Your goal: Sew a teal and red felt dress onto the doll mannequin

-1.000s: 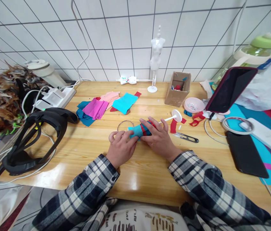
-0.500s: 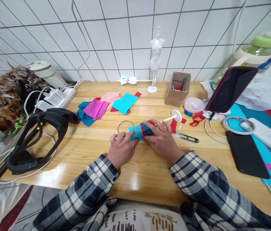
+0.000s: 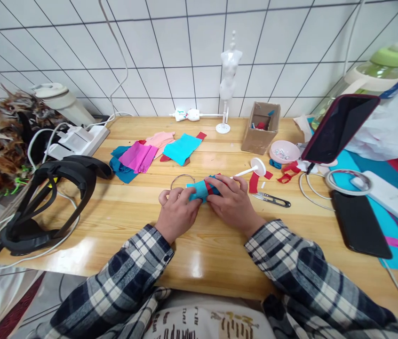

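A small doll form wrapped in teal and red cloth (image 3: pixel 204 187) lies on its side on the wooden table (image 3: pixel 202 254), its white stand (image 3: pixel 255 168) pointing right. My left hand (image 3: pixel 176 217) pinches the teal cloth at its left end. My right hand (image 3: pixel 232 205) lies over the wrapped body, fingers pressed on the cloth. A thin metal ring (image 3: pixel 182 179) lies just behind my left hand.
Thread snips (image 3: pixel 273 200) and red cloth scraps (image 3: pixel 255 181) lie right of my hands. Behind are coloured cloth pieces (image 3: pixel 156 153), a white mannequin (image 3: pixel 227 80), a cardboard box (image 3: pixel 260 128) and a pink dish (image 3: pixel 284 151). A black headset (image 3: pixel 49 197) sits left; phones (image 3: pixel 359 223) right.
My hands have drawn closer together on the wrapped doll form, the right hand sliding left over the cloth. The view has tilted slightly.
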`<state>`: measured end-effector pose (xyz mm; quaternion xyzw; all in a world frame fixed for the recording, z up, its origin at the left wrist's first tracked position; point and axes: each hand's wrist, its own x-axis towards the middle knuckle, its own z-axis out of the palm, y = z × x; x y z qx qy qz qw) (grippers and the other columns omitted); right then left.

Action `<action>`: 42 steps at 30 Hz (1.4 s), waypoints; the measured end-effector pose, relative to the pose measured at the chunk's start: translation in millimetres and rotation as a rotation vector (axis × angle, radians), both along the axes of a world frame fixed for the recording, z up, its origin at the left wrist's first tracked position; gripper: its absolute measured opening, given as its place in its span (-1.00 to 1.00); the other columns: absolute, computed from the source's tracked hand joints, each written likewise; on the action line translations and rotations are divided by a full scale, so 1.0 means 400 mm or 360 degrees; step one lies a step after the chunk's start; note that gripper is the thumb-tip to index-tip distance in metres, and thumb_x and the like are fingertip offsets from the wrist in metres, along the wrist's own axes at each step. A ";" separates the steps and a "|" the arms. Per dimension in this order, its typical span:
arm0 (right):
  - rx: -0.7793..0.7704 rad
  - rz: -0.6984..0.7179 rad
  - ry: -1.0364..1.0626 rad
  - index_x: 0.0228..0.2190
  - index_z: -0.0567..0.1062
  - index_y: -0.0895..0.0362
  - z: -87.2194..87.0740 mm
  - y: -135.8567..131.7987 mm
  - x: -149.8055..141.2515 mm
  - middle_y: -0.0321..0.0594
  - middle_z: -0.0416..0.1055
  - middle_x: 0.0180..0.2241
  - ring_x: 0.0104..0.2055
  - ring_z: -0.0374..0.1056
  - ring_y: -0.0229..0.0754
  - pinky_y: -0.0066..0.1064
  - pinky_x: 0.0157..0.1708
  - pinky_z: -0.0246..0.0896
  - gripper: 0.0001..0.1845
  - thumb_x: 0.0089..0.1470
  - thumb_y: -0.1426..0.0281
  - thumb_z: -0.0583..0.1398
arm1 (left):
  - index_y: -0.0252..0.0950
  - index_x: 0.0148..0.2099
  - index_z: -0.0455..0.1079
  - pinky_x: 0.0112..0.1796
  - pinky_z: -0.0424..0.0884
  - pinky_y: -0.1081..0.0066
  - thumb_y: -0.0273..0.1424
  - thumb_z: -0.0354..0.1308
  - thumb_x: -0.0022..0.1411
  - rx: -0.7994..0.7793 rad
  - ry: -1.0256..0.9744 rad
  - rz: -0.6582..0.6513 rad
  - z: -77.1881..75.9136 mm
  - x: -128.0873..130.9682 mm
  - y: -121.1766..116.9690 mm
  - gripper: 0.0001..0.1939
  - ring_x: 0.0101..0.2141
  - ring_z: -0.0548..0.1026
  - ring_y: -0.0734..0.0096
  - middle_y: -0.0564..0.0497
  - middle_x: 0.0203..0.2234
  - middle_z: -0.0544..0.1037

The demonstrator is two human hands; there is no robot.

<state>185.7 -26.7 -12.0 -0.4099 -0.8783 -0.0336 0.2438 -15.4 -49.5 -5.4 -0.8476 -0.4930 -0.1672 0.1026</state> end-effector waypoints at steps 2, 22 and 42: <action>-0.0006 -0.0025 0.0024 -0.32 0.55 -0.02 0.001 -0.002 0.000 -0.31 0.30 0.18 0.21 0.12 -0.04 -0.04 0.15 -0.24 -0.80 0.23 0.33 0.11 | -0.05 -0.22 0.52 -0.13 0.09 0.07 -0.35 0.15 0.25 0.0044 -0.0043 -0.0020 0.003 -0.001 0.000 -0.88 -0.13 0.38 0.14 0.01 -0.12 0.55; -0.0177 -0.0010 0.0153 -0.23 0.45 0.08 0.019 0.007 -0.006 -0.25 0.50 -0.11 -0.08 0.31 -0.12 -0.05 0.15 -0.29 -0.84 0.21 0.40 0.08 | -0.26 -0.10 0.43 0.23 0.06 0.08 -0.41 0.07 0.30 -0.0015 -0.0290 -0.0138 -0.008 0.007 0.014 -0.83 -0.10 0.51 0.31 -0.04 -0.26 0.57; 0.0061 0.0060 0.0147 0.00 0.38 -0.02 0.008 0.025 -0.011 -0.21 0.25 0.21 0.28 0.02 0.03 0.01 0.22 -0.29 -0.63 0.18 0.15 0.14 | -0.19 0.21 0.22 0.26 -0.23 -0.10 -0.24 0.08 0.26 -0.0564 -0.0303 0.0103 0.012 -0.007 0.033 -0.52 0.10 0.40 0.15 -0.09 0.11 0.45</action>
